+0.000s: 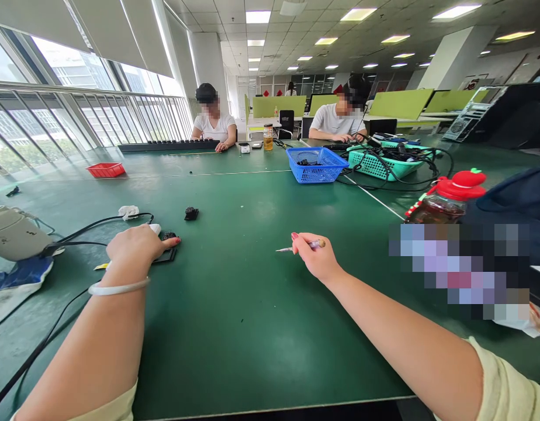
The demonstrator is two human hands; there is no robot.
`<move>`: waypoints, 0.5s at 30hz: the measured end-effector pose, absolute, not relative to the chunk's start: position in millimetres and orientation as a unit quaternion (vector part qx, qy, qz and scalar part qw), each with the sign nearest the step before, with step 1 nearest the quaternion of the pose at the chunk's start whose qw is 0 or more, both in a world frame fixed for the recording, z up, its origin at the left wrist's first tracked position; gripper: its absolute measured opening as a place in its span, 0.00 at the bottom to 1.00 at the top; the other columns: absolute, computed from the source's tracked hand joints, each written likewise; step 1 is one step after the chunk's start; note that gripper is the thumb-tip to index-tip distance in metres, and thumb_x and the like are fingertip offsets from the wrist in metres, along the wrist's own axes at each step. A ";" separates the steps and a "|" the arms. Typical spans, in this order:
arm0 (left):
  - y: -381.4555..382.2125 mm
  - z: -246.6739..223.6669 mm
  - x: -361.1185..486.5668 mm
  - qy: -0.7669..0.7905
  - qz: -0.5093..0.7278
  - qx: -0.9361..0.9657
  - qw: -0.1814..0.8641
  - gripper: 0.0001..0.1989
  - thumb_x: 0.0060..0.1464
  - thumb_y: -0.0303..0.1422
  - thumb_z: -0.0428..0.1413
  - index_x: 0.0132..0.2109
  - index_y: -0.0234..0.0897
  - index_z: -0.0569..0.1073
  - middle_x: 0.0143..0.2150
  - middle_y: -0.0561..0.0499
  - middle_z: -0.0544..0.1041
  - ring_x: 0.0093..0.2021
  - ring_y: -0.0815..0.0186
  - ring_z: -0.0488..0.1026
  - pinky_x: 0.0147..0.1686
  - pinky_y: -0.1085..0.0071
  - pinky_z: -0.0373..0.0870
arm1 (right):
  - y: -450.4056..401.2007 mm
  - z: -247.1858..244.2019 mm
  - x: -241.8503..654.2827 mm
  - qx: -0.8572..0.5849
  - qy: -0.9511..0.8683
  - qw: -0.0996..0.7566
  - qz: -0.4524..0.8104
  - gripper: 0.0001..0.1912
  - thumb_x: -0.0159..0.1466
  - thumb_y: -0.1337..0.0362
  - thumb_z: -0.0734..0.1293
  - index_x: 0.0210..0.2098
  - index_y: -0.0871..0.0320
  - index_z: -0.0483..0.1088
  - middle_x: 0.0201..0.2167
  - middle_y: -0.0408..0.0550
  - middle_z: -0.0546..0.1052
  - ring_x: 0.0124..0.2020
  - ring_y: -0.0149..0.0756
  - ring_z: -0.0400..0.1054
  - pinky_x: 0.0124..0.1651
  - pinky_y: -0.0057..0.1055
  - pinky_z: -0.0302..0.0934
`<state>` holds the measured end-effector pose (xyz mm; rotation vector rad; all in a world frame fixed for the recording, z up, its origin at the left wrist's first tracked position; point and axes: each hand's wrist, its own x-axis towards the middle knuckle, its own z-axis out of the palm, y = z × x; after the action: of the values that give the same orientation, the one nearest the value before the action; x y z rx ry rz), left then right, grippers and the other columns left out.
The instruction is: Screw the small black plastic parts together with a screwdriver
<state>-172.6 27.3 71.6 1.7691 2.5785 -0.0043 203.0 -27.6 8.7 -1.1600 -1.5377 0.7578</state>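
My right hand [316, 254] is closed around a thin screwdriver [316, 244], its pointed tip aimed left just above the green table [252, 327]. Farther left, my left hand [138, 248] rests at a small black device [167, 255] on the tabletop, thumb stretched out over it. The hand's back hides most of its fingers, so whether it grips the device is unclear. A small black part [191, 213] lies a little beyond this hand.
Black cables and a white appliance [16, 234] stand at the left. A red tray [106, 169], a blue basket [316, 165] and a teal basket of cables [384, 166] sit farther back. A red-lidded jar [445, 202] is at the right. Two people sit across the table.
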 end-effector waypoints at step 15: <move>27.4 61.7 -176.2 0.773 -0.123 0.622 0.035 0.20 0.46 0.47 0.61 0.40 0.36 0.78 0.47 0.37 0.78 0.50 0.43 0.74 0.47 0.57 0.70 | -27.0 7.9 203.0 -0.480 -0.641 0.511 0.313 0.26 0.63 0.47 0.62 0.15 0.55 0.61 0.12 0.38 0.56 0.17 0.28 0.49 0.24 0.31 0.48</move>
<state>-176.2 27.4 61.7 1.9101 2.3753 -0.3769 203.0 -27.0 7.9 -1.1555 -1.5418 0.7531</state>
